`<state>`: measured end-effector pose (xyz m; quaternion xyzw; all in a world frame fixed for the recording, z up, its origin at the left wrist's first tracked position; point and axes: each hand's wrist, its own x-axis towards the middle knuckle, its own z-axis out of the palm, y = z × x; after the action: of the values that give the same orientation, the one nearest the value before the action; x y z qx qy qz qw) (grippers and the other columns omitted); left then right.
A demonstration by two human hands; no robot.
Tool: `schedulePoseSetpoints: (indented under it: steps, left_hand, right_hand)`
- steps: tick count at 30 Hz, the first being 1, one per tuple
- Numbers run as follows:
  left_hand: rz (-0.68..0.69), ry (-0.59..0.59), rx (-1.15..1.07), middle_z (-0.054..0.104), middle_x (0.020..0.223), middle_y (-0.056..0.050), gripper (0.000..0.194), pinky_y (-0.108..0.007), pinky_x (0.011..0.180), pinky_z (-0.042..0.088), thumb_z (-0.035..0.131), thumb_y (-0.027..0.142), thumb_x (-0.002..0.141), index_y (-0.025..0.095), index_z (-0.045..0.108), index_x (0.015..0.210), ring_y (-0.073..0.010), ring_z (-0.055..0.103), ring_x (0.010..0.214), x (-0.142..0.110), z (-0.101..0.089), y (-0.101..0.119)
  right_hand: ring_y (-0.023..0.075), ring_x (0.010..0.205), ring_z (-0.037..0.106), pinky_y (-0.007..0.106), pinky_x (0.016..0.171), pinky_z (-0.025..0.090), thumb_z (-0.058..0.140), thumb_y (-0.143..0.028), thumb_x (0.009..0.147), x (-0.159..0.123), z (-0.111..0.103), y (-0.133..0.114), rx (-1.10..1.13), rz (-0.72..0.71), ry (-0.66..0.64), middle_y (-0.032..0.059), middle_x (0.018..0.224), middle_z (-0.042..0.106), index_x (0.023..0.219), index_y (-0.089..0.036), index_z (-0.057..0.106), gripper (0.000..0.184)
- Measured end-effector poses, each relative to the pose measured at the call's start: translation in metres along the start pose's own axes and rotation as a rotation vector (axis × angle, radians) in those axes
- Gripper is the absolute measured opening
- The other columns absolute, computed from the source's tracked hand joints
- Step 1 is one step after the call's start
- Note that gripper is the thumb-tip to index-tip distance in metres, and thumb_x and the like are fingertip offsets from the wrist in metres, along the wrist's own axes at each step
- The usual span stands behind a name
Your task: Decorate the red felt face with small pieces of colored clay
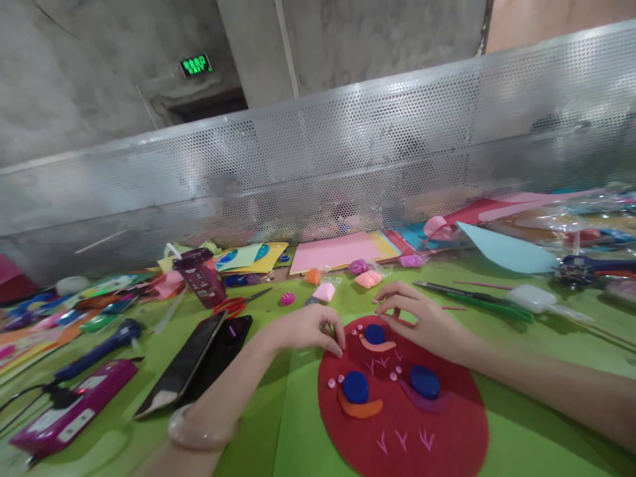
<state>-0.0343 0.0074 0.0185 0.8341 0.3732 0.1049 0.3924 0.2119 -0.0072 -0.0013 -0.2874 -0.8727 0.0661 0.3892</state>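
Observation:
A red paper disc [412, 437] lies in front of me, decorated with blue clay rounds [356, 387], curved orange [365, 409] and purple pieces, small pink balls [332, 383] and pink branching strips [426, 439]. My left hand [313, 328] hovers by the disc's upper left edge. Its fingers are curled and thumb and forefinger come together; anything between them is too small to make out. Over the disc's upper right edge is my right hand [420, 318], fingers bent and apart, near the top blue round [374, 334] with its peach curve [377, 346]. Nothing shows in it.
Beyond the hands lie clay packets [368, 279], red scissors [233, 306], a cutter knife [447, 289] and a lidded cup [201, 278]. A phone [183, 364], glue gun [99, 351] and power strip [74, 407] are at left. A perforated metal screen [318, 152] stands behind.

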Motion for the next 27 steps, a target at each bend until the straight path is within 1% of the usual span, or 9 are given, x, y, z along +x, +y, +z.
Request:
schedulePoseSetpoints:
  steps: [3, 7, 11, 17, 20, 22, 25, 27]
  left_hand:
    - [-0.044, -0.038, -0.029, 0.067, 0.079, -0.003, 0.014, -0.026, 0.067, 0.047, 0.07, 0.027, 0.067, 0.018, 0.068, 0.077, -0.0151, 0.062, 0.071, 0.0, -0.0002, -0.0009]
    - [-0.072, -0.037, 0.047, 0.068, 0.08, -0.003, 0.014, -0.025, 0.065, 0.046, 0.069, 0.027, 0.068, 0.019, 0.069, 0.08, -0.0154, 0.063, 0.074, -0.0014, -0.0021, 0.0026]
    - [-0.087, -0.041, 0.096, 0.069, 0.082, -0.003, 0.016, -0.025, 0.062, 0.044, 0.068, 0.03, 0.069, 0.02, 0.069, 0.082, -0.0145, 0.062, 0.071, -0.0025, -0.0031, 0.005]
    - [-0.099, -0.02, 0.091, 0.068, 0.082, -0.003, 0.018, -0.026, 0.062, 0.042, 0.07, 0.029, 0.067, 0.018, 0.066, 0.081, -0.0146, 0.06, 0.07, -0.002, -0.0021, 0.0078]
    - [-0.088, -0.019, 0.065, 0.068, 0.077, -0.002, 0.013, -0.026, 0.063, 0.043, 0.068, 0.026, 0.068, 0.018, 0.067, 0.078, -0.0146, 0.06, 0.07, -0.001, -0.0013, 0.0071]
    - [-0.056, -0.014, 0.07, 0.067, 0.077, -0.002, 0.011, -0.026, 0.064, 0.043, 0.067, 0.026, 0.069, 0.018, 0.068, 0.076, -0.0149, 0.06, 0.071, -0.0003, -0.0011, 0.0058]
    - [-0.005, 0.009, 0.121, 0.066, 0.079, -0.003, 0.012, -0.026, 0.066, 0.043, 0.067, 0.029, 0.069, 0.019, 0.069, 0.074, -0.0154, 0.058, 0.075, -0.0003, -0.0015, 0.0049]
    - [0.003, 0.015, 0.138, 0.065, 0.08, -0.003, 0.014, -0.026, 0.066, 0.043, 0.068, 0.031, 0.069, 0.018, 0.069, 0.073, -0.0153, 0.058, 0.075, -0.0012, -0.0025, 0.0053]
  right_hand:
    - [0.0166, 0.09, 0.058, 0.033, 0.078, 0.051, 0.048, -0.023, 0.086, 0.0004, -0.0005, -0.0008, -0.009, 0.01, -0.008, 0.0078, 0.099, 0.055, 0.082, -0.021, 0.06, 0.013]
    - [0.0162, 0.09, 0.058, 0.031, 0.077, 0.051, 0.049, -0.022, 0.086, 0.0007, -0.0011, -0.0011, -0.012, -0.008, 0.001, 0.0076, 0.098, 0.055, 0.081, -0.021, 0.061, 0.012]
    - [0.0156, 0.092, 0.057, 0.031, 0.08, 0.05, 0.049, -0.02, 0.086, 0.0008, -0.0008, -0.0008, -0.007, -0.01, -0.003, 0.0074, 0.1, 0.054, 0.082, -0.021, 0.06, 0.012]
    - [0.0159, 0.091, 0.057, 0.032, 0.079, 0.05, 0.048, -0.02, 0.086, 0.0005, 0.0013, 0.0022, 0.006, -0.023, -0.004, 0.0077, 0.099, 0.054, 0.082, -0.021, 0.06, 0.012]
    - [0.0162, 0.091, 0.057, 0.032, 0.078, 0.05, 0.048, -0.02, 0.086, 0.0005, 0.0015, 0.0027, 0.018, -0.03, 0.012, 0.0076, 0.097, 0.055, 0.083, -0.021, 0.059, 0.012]
    - [0.0163, 0.091, 0.057, 0.032, 0.077, 0.05, 0.048, -0.021, 0.087, 0.0005, 0.0013, 0.0025, 0.022, -0.034, 0.014, 0.0075, 0.097, 0.056, 0.083, -0.021, 0.06, 0.012]
    - [0.0161, 0.09, 0.057, 0.032, 0.076, 0.051, 0.048, -0.02, 0.086, 0.0005, 0.0014, 0.0027, 0.017, -0.044, 0.011, 0.0072, 0.097, 0.055, 0.084, -0.021, 0.059, 0.012]
    - [0.0158, 0.09, 0.057, 0.032, 0.076, 0.051, 0.048, -0.019, 0.086, 0.0003, 0.002, 0.0035, 0.017, -0.048, 0.009, 0.0069, 0.098, 0.055, 0.084, -0.021, 0.059, 0.011]
